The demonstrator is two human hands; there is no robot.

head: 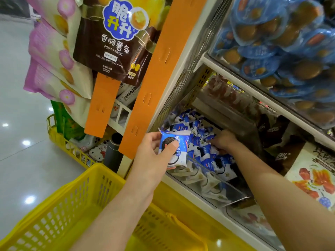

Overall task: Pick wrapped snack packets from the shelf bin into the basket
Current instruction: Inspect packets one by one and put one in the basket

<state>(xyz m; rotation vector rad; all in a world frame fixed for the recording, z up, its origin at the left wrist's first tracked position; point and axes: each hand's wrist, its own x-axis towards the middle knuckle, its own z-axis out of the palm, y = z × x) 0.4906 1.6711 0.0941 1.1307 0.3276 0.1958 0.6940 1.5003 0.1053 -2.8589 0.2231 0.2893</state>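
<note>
Left hand [152, 156] pinches a blue-and-white snack packet [178, 142] with a dark round biscuit printed on it. The thumb lies across the front and the fingers are curled behind it. The packet is held just at the near left corner of the shelf bin [226, 187], above its clear front wall. Right of this hand, the right hand [223, 140] reaches deep into the bin with its knuckles up. Its fingers are curled down among the heap of like packets [199, 134], and the fingertips are buried, so I cannot tell whether they grip one.

Below the left forearm sits a yellow basket [76, 192] with slotted walls, close against the foot of the shelf. Just above the left hand an orange strip [159, 69] runs up the shelf edge. Further up and to its left hang a brown bag of potato sticks [112, 38] and a row of pink bags [52, 57]. To the left of that hand, low on the shiny floor [18, 87], stands a second yellow basket [54, 134] with goods in it. Beyond the right hand lie dark brown packets [279, 134], and on the shelf above it blue-lidded tubs [290, 42] are piled.
</note>
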